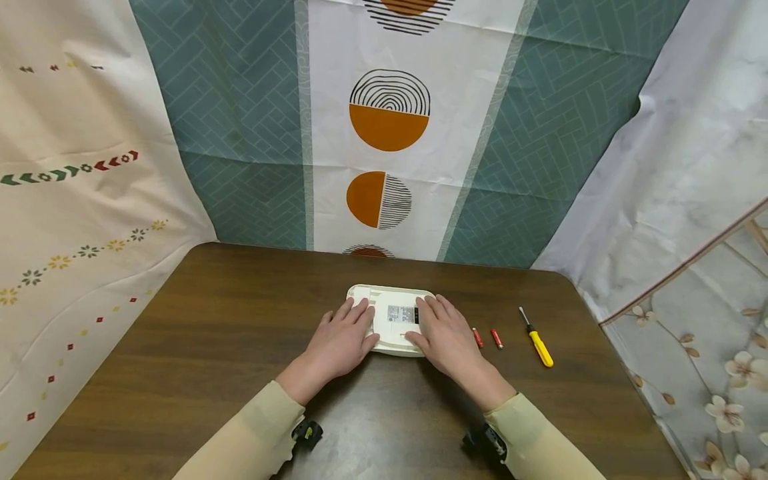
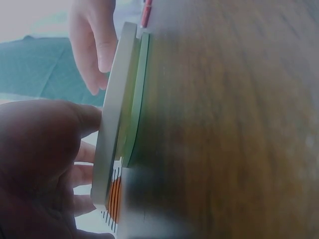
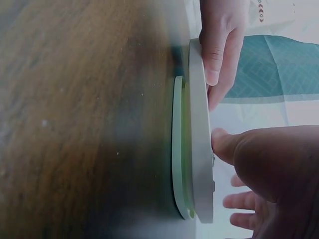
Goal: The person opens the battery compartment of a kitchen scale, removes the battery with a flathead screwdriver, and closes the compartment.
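Observation:
A flat white device (image 1: pixel 393 307) with rounded corners lies label side up on the table. Both wrist views show its white casing (image 2: pixel 112 114) from the side, with a thinner pale green layer (image 3: pixel 177 144) beneath it, against the wood. My left hand (image 1: pixel 343 338) rests on the device's left part, fingers stretched away from me and thumb at the near edge. On the right part lies my right hand (image 1: pixel 449 338), also with extended fingers. Between the two hands the printed label (image 1: pixel 401 314) shows. The device's outer ends are partly covered by the hands.
Two red batteries lie right of the right hand, a nearer battery (image 1: pixel 477 338) and a farther battery (image 1: pixel 497 339). Beyond them is a screwdriver (image 1: pixel 542 348) with a yellow handle. Patterned curtains (image 1: pixel 252 133) hang behind the brown table (image 1: pixel 240 313) and along both sides.

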Demonstrator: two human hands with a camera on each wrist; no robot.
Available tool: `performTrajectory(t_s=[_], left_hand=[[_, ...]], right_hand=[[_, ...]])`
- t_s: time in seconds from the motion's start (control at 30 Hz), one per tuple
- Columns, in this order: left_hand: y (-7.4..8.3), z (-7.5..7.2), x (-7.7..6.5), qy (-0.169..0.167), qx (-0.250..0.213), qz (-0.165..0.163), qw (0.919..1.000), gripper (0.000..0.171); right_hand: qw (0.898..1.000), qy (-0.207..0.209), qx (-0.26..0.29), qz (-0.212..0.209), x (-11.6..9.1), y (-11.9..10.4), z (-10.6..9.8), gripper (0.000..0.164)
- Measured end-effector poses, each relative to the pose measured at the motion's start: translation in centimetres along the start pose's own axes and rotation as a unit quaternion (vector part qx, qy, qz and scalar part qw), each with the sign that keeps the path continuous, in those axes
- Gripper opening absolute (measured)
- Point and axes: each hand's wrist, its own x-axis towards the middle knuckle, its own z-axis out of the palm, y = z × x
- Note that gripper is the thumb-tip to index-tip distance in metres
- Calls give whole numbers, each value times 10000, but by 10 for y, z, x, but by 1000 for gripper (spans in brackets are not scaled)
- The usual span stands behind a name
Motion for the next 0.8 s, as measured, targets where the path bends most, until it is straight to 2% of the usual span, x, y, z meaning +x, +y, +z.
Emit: performTrajectory(t_s=[0.2,0.37,0.8], left_hand=[[-1,1,0,-66,-8,-73,10000,65],[2,-2,-1,-92,-26,-68,9999,65],[4,-4,-5,36,-32,-195,9998,69]], right_hand=[[9998,-118,-96,-108,-6,3,0,83],[9995,-306,-90,-34,-11,5,0,86],[9966,-768,308,28,-22,6,-3,97]])
